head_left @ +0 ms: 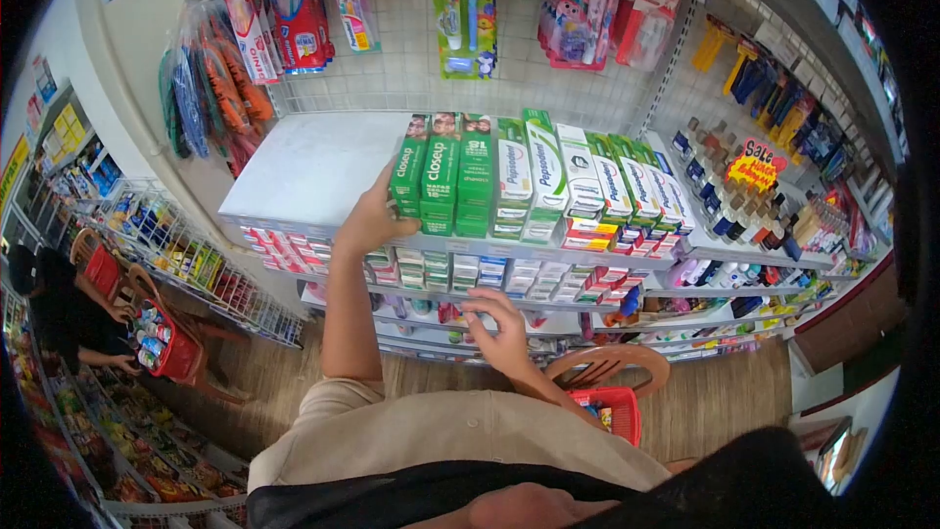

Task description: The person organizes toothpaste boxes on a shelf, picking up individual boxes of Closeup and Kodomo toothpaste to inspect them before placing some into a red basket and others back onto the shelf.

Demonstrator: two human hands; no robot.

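The left grip (377,220) is closed on the front left corner of the leftmost Closeup stack (408,167), thumb at the front end and fingers along the left side; how firmly it presses cannot be told. The right grip (499,328) is open and holds nothing, its fingers loosely curled, in front of the shelf and lower than its front edge. The leftmost Closeup stack stands near the middle of the top shelf (318,167), whose white surface extends to the left edge. Two further Closeup stacks (458,171) adjoin it on the right, followed by rows of Pepsodent boxes (548,186). Small bottles (744,220) and a sale sign (755,166) occupy the right end. Packaged toothbrushes (352,2) hang above the rear edge. Smaller cartons (421,269) fill the level below. A brown chair (627,360) and a red basket (623,417) are beneath, beyond the right forearm. Far left, another person (64,309) reaches toward a second red basket (176,353).
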